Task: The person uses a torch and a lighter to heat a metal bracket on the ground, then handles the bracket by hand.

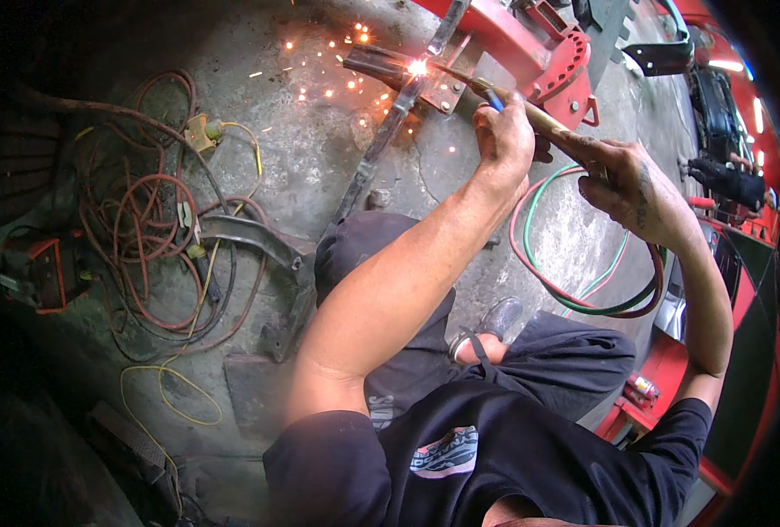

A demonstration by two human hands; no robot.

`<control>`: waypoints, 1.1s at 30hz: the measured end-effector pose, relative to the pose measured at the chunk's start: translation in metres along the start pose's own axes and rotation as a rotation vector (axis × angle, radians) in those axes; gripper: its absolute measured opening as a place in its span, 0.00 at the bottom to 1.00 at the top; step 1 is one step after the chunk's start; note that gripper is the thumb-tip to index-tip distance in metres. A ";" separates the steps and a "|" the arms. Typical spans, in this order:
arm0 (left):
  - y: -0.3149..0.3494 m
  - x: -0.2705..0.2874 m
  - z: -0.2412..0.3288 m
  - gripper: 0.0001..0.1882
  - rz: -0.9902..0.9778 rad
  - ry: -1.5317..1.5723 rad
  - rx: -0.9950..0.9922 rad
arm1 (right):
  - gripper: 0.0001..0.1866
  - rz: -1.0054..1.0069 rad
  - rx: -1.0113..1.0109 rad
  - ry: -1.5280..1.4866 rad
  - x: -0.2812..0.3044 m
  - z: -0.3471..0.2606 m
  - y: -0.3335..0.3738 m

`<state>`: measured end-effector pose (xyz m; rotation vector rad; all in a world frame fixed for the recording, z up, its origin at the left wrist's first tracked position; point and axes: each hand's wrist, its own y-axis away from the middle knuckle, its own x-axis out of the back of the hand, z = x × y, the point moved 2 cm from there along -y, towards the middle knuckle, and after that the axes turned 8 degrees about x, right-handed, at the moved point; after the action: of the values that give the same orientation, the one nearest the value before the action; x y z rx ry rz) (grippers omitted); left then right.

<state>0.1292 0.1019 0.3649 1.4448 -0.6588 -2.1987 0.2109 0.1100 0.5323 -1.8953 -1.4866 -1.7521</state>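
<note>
While both hands are engaged on one tool, the fingers of the left hand (506, 136) are wrapped around the forward tube of a torch (558, 132), beside a small blue piece (493, 100); whether that piece belongs to the torch cannot be told. The right hand (640, 189) is closed around the rear of the torch, its fingers partly hidden. Red and green hoses (539, 270) loop below this hand. The torch slants forward, its tip at a bright glow on a metal bar (377, 149), with orange sparks scattered left of it. Just beside the glow are a dark metal section (372, 63) and a bolted plate (442, 95) near a red frame (495, 31). Farther left, on the concrete floor (276, 149), lie tangled cables (157, 211), a yellow connector (198, 133), a curved metal part (248, 235) and an orange-and-black box (52, 272).
</note>
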 end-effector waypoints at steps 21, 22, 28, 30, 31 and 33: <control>-0.001 -0.001 -0.003 0.18 0.001 0.025 0.006 | 0.29 0.016 -0.058 -0.012 0.000 -0.006 0.000; -0.001 -0.001 -0.002 0.18 0.010 0.025 0.001 | 0.29 0.016 -0.058 -0.011 0.000 -0.004 0.001; 0.006 -0.001 0.006 0.19 0.033 0.015 -0.010 | 0.30 -0.002 -0.020 0.053 -0.001 0.000 0.002; 0.013 -0.001 0.011 0.17 -0.011 -0.003 0.106 | 0.30 0.039 0.001 -0.013 -0.002 0.001 0.002; 0.017 -0.003 0.013 0.17 -0.029 -0.009 0.146 | 0.30 0.040 -0.002 -0.011 0.000 -0.002 0.002; 0.020 -0.004 0.015 0.17 -0.025 -0.010 0.146 | 0.30 -0.026 -0.071 0.018 0.003 -0.007 0.001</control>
<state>0.1187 0.0905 0.3845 1.5219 -0.8245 -2.2184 0.2058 0.1064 0.5376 -1.8965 -1.4679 -1.8524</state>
